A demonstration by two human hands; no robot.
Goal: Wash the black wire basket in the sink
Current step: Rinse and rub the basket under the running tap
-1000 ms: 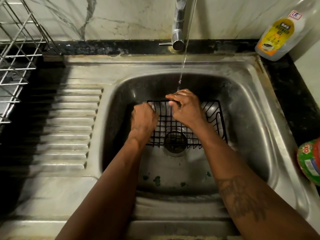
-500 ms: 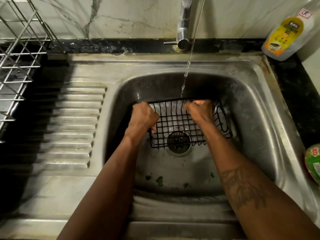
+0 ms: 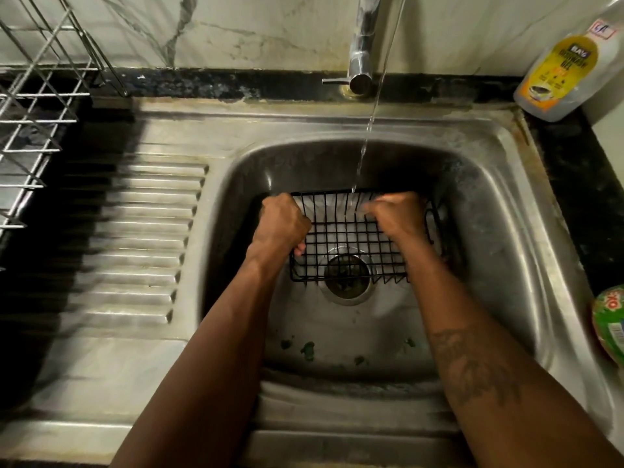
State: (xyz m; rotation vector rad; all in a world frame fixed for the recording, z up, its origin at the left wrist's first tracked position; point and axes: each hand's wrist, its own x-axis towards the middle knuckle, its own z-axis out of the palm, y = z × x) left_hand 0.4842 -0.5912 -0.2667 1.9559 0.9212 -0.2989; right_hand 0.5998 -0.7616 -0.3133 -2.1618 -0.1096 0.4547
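Down in the steel sink [image 3: 499,204], over the drain [image 3: 347,272], sits the black wire basket [image 3: 351,238]. My left hand [image 3: 282,224] grips its left rim, fingers [image 3: 300,248] curled tight around the wire. My right hand [image 3: 398,214] is closed into a fist against the basket's far right side; it is blurred, so I cannot tell exactly which wire it holds. A thin stream of water [image 3: 366,140] falls from the tap [image 3: 361,45] onto the basket's back edge between my hands. A dish soap bottle [image 3: 560,69] stands on the worktop [image 3: 580,184] at right, a wire drying rack [image 3: 30,106] at left.
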